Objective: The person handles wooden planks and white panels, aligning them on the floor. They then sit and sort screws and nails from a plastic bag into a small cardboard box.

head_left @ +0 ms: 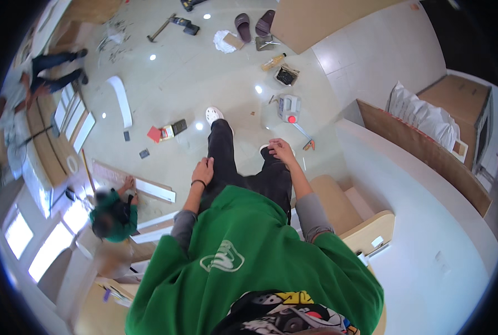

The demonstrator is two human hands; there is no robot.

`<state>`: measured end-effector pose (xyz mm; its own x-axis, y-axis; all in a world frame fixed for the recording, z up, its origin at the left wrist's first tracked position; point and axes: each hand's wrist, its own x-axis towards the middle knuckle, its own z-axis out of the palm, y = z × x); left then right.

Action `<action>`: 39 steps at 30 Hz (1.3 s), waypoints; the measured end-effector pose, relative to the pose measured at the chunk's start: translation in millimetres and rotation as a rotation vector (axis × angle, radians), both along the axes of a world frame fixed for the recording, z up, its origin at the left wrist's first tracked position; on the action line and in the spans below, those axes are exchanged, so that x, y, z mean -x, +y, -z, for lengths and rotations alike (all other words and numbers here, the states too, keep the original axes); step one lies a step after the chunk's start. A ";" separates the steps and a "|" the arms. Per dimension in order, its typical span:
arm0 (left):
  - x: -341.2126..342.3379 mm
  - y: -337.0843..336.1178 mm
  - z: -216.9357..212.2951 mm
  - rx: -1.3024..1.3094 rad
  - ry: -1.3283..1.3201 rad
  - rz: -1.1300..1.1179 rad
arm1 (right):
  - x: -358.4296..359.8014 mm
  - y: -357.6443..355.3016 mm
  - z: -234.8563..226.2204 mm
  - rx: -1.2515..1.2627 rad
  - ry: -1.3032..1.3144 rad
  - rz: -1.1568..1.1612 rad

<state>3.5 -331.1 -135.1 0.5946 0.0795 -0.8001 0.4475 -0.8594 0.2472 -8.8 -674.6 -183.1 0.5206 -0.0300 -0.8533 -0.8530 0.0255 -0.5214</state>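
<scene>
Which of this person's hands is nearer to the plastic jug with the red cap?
Right. The right hand appears just below the jug in the picture; the left hand is farther off, lower and to the left.

Indoor fitting-out site: glossy floor [176, 84] with hammer [160, 29] at upper left, jug [289, 106] above centre, large board [330, 22] along top edge.

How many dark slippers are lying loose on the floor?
2. The right slipper lies beside the large brown board; the left slipper lies near a crumpled white thing. Others could be hidden behind the board.
</scene>
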 end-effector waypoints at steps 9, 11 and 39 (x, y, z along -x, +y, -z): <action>-39.7 45.7 66.2 -0.185 0.284 0.196 | -161.1 62.9 237.1 0.034 0.167 0.450; -47.6 42.0 77.4 -0.260 0.174 0.174 | -204.1 60.5 290.8 0.075 0.103 0.496; -225.3 101.1 20.8 -0.196 -0.223 -0.407 | -315.0 172.2 224.5 0.684 -0.503 -0.852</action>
<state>228.8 -230.0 -155.9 0.6389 0.4765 -0.6040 0.7107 -0.6660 0.2264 306.2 -502.4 -407.6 0.8633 0.1184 -0.4906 -0.1586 -0.8592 -0.4864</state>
